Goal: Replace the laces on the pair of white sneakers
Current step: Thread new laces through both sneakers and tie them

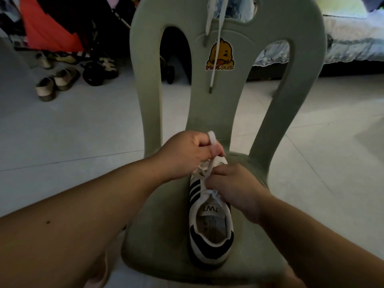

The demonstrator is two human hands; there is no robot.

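I'm lacing one white sneaker (209, 221) on the chair (158, 215) seat.
My left hand (185, 150) is pinching the lace (207, 167), lifting it taut for threading — my right hand (234, 183) seems to be gripping it at the eyelets; a spare lace (214, 65) is hanging over the backrest, within reach.

we see a black-striped white sneaker (209, 221) upright on the chair seat (162, 235), heel near, toe far, its white lace (207, 169) loose, a second lace (212, 79) hanging beyond.
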